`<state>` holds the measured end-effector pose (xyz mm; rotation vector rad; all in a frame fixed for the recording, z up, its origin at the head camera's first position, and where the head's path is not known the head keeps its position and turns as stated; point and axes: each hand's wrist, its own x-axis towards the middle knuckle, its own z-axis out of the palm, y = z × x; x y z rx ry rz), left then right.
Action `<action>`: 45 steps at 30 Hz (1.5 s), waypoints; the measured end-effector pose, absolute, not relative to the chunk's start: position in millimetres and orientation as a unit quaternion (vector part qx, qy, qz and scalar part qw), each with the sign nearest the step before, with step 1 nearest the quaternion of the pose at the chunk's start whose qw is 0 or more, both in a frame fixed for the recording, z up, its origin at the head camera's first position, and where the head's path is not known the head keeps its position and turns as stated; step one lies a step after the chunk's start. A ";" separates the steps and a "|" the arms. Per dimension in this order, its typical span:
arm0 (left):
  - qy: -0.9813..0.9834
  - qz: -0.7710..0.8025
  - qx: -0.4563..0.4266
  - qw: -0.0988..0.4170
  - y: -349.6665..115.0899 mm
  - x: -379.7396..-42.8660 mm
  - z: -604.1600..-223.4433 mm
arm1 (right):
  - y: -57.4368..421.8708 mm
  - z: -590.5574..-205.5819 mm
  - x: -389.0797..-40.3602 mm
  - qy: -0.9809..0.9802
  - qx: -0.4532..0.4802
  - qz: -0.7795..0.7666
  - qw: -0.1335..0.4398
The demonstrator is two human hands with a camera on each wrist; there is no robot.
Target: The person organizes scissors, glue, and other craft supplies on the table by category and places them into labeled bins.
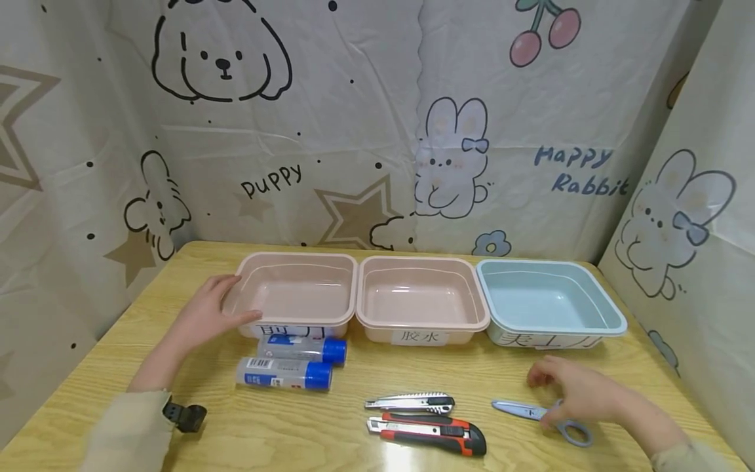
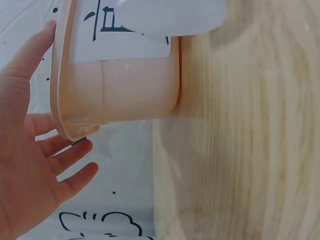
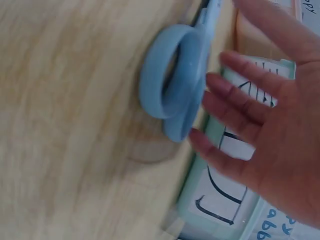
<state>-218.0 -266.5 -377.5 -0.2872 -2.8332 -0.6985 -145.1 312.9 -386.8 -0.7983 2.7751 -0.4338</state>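
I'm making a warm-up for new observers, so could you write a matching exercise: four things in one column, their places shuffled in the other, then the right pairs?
Things
1. Scissors
2. Blue-capped tubes
3. Red-and-black cutter
4. Left hand

Places
A. At the rim of the leftmost bin
B. Alongside the silver cutter
C. Closest to the right hand
D. Lying in front of the leftmost bin

Right pairs: 1-C, 2-D, 3-B, 4-A
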 end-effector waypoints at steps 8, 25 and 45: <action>-0.951 -0.287 -0.089 0.070 -268.0 -215.1 -386.0 | 317.4 -394.5 -145.6 0.933 -0.266 -0.182 0.157; -0.911 -0.404 -0.081 0.026 -267.1 -209.8 -390.1 | 288.7 -373.3 -164.5 0.939 -0.307 -0.132 0.083; -0.911 -0.409 -0.050 0.005 -269.0 -211.2 -394.5 | 194.4 -334.6 -195.2 0.919 -0.377 -0.097 -0.065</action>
